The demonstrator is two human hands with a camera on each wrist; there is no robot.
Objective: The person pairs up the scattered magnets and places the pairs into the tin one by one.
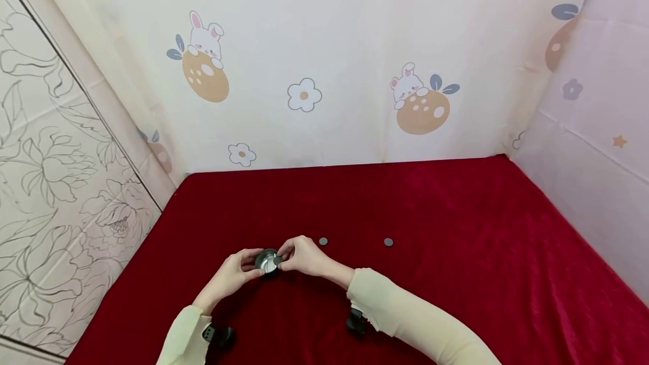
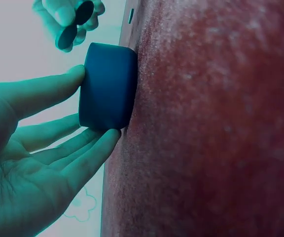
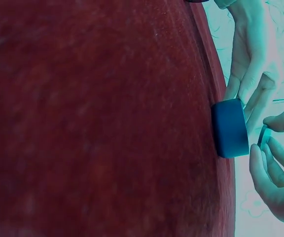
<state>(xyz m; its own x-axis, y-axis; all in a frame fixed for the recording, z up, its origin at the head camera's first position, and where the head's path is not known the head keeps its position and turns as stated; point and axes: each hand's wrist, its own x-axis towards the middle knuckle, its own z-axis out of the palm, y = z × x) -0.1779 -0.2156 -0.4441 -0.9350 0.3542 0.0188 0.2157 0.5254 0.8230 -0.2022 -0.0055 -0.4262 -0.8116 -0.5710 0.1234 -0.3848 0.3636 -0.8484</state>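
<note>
A small round metal bowl (image 1: 266, 262), dark outside and shiny within, stands upright on the red cloth. My left hand (image 1: 233, 272) holds it between thumb and fingers; in the left wrist view the thumb touches one side of the bowl (image 2: 107, 86) and fingertips the other. Just over the bowl's right rim, my right hand (image 1: 304, 257) pinches a thin dark disc (image 1: 278, 261). The right wrist view shows this disc (image 3: 264, 137) edge-on between thumb and fingers, apart from the bowl. Two dark round shapes show at that hand in the left wrist view; whether both are discs I cannot tell.
Two flat grey discs lie on the cloth beyond my right hand, a nearer one (image 1: 323, 241) and one farther right (image 1: 388, 242). Red cloth (image 1: 456, 201) covers the table. A printed curtain (image 1: 324, 32) hangs behind it, and a patterned panel (image 1: 61, 185) stands at left.
</note>
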